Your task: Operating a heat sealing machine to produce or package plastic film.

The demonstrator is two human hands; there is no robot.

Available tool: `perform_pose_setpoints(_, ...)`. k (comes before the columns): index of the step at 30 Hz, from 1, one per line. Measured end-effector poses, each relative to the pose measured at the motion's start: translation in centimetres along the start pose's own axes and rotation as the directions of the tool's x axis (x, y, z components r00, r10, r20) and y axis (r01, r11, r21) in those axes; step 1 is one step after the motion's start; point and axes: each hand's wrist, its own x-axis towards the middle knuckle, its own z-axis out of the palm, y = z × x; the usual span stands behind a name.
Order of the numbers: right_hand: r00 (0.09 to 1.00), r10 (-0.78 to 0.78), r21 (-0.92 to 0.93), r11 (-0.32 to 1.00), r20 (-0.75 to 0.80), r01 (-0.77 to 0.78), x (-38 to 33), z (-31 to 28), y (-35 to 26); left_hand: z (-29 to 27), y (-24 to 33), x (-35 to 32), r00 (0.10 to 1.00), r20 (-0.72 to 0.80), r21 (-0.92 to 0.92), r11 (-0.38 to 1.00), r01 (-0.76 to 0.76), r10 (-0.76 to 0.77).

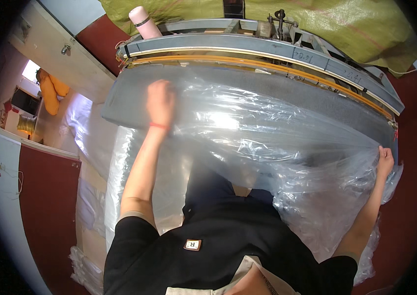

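Observation:
A wide sheet of clear plastic film [267, 140] lies over a long grey padded surface [127, 91] and hangs down its near side in front of me. At the right end, my right hand [385, 160] is closed, pinching the film's edge and drawing it into taut folds. My left hand [160, 101], with a red band at its wrist, is over the left part of the grey surface beside the film. Motion blurs its fingers, so their grip cannot be made out.
Behind the grey surface runs a long metal frame [193, 45] with an orange strip [247, 64] and a clamp [279, 22]. A pink cylinder [145, 23] stands at its left end. More film [88, 260] lies low on the left, near a door [65, 49]. Yellow-green sheeting [336, 24] hangs behind.

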Motion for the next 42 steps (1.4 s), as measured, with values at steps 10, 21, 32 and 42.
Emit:
perform_pose_setpoints(10,1.0,0.005,0.036,0.999,-0.029,-0.004,-1.2,-1.2,0.5,-1.2,1.5,-2.5,0.79,0.595,-0.156,0.985,-0.072,0.152)
perform_pose_setpoints(21,0.998,0.056,0.319,0.947,-0.026,-0.045,-0.2,-0.6,3.9,5.0,-1.0,1.1,0.902,0.363,0.013,0.969,0.247,-0.235)
perform_pose_setpoints(32,0.925,0.198,0.499,0.867,-0.325,-0.01,5.9,8.8,-4.5,11.5,-5.6,4.4,0.8,0.004,-0.413,0.728,0.548,-0.6)
perform_pose_setpoints(42,0.904,0.333,0.538,0.83,-0.268,-0.146,9.1,11.7,-10.2,14.7,-10.1,5.9,0.717,0.099,-0.587,0.542,0.602,-0.69)
